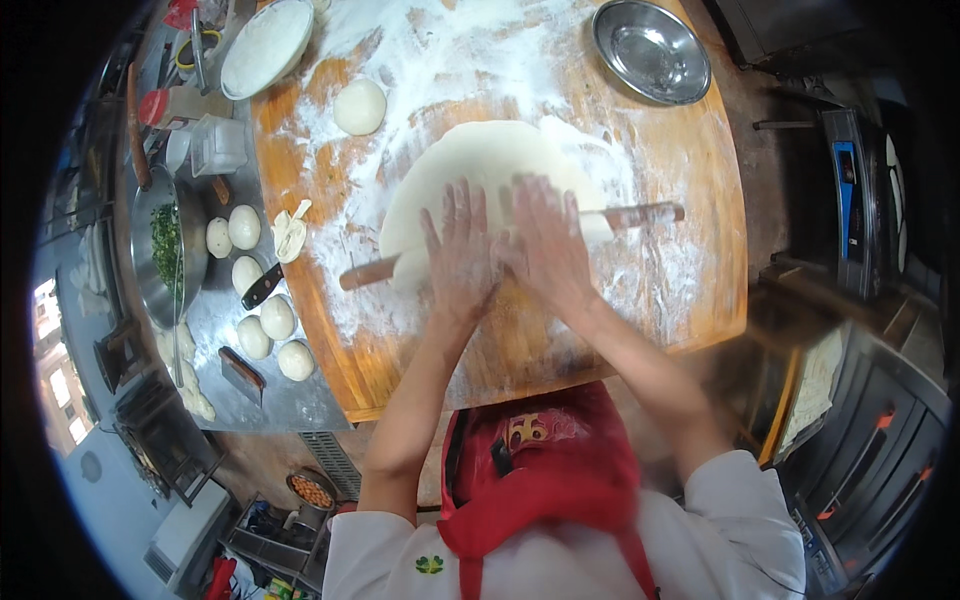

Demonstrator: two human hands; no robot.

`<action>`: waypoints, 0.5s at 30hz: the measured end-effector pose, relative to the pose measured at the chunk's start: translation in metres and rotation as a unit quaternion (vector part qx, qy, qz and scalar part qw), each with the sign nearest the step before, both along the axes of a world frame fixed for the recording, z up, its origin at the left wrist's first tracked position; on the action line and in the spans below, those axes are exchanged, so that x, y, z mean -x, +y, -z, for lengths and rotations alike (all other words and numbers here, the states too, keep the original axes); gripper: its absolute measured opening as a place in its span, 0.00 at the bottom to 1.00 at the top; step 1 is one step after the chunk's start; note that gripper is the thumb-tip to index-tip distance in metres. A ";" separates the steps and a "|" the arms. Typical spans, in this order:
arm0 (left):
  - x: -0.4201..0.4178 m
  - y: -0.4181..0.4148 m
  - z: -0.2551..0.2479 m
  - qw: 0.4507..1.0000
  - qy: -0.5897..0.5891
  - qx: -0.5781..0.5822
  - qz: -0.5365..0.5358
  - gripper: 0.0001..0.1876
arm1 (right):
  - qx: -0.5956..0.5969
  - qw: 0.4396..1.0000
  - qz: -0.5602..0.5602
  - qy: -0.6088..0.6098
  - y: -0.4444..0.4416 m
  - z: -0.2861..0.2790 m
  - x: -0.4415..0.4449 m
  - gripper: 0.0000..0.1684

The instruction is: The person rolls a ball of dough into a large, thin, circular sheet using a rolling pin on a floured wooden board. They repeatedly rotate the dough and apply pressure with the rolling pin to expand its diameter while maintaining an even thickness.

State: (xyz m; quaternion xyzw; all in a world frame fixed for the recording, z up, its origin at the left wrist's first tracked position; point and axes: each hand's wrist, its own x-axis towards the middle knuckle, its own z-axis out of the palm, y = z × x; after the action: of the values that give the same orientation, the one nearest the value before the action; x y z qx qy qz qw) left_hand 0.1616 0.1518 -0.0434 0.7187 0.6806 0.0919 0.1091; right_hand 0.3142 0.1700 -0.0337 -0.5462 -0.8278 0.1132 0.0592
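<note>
A wide round sheet of dough point(480, 157) lies on a floured wooden board point(525, 345). Its near edge is wrapped around a wooden rolling pin point(645, 216), whose bare ends stick out on both sides. My left hand point(459, 251) lies flat on the wrapped dough, fingers extended and pointing away from me. Beside it my right hand point(544, 236) also lies flat, palm down and blurred, with the thumbs close together. Neither hand closes around the pin. The middle of the pin is hidden under dough and hands.
A dough ball point(360, 107) sits on the board's far left, and a metal bowl point(651, 51) at the far right. On the metal counter point(315, 405) at left are several dough balls point(277, 317), a black-handled knife point(262, 286), a dough scraper point(242, 373) and a bowl of chopped greens point(166, 244).
</note>
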 end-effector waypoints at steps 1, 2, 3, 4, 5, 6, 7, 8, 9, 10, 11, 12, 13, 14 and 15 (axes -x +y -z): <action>-0.002 -0.004 0.004 0.999 -0.017 0.040 0.028 0.33 | 0.036 0.999 -0.012 0.027 -0.007 0.005 0.000 0.48; -0.001 -0.007 0.008 0.999 -0.015 0.026 0.013 0.32 | 0.004 0.999 -0.033 -0.019 -0.006 0.010 -0.004 0.46; 0.006 0.007 0.011 1.000 0.015 -0.016 0.001 0.32 | -0.031 0.999 -0.021 -0.027 0.009 0.013 0.001 0.46; 0.018 0.029 0.014 0.997 0.049 -0.055 -0.016 0.32 | -0.063 0.997 -0.012 -0.032 0.032 0.017 0.009 0.46; 0.025 0.048 0.021 0.993 0.074 -0.091 -0.025 0.32 | -0.093 0.995 0.003 -0.045 0.053 0.019 0.009 0.45; 0.038 0.064 0.028 0.992 0.102 -0.067 -0.027 0.34 | -0.062 0.998 0.017 -0.002 0.072 0.017 0.007 0.46; 0.057 0.082 0.034 0.990 0.133 -0.046 -0.031 0.36 | -0.034 0.998 0.028 0.044 0.096 0.014 0.008 0.46; 0.064 0.094 0.039 0.986 0.159 -0.026 -0.032 0.38 | -0.006 0.996 0.043 0.084 0.109 0.013 0.004 0.46; 0.064 0.086 0.040 0.992 0.117 -0.033 -0.031 0.37 | -0.001 0.997 0.022 0.071 0.102 0.017 -0.001 0.46; 0.063 0.066 0.037 0.996 0.072 -0.042 -0.030 0.36 | 0.003 0.999 0.003 0.054 0.086 0.020 -0.012 0.47; 0.063 0.044 0.031 0.998 0.029 -0.050 -0.031 0.36 | 0.007 0.999 -0.019 0.041 0.071 0.020 -0.020 0.47; 0.064 0.018 0.031 0.997 0.063 -0.037 -0.025 0.38 | 0.012 0.999 -0.024 0.016 0.056 0.015 -0.028 0.47; 0.069 0.012 0.030 0.996 0.074 -0.033 -0.035 0.38 | 0.014 0.999 -0.032 -0.007 0.041 0.009 -0.034 0.48; 0.068 0.010 0.033 0.996 0.080 -0.027 -0.037 0.38 | 0.019 0.999 -0.032 -0.037 0.033 0.008 -0.040 0.48; 0.067 0.004 0.035 0.995 0.087 -0.015 -0.041 0.38 | 0.002 0.999 -0.020 -0.035 0.040 0.011 -0.038 0.48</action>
State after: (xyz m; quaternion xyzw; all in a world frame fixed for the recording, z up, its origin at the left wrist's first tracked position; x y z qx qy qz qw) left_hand 0.0942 0.1556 -0.0782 0.6972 0.7148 0.0433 0.0349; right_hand 0.3527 0.2103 -0.0448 -0.5337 -0.8397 0.0969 0.0269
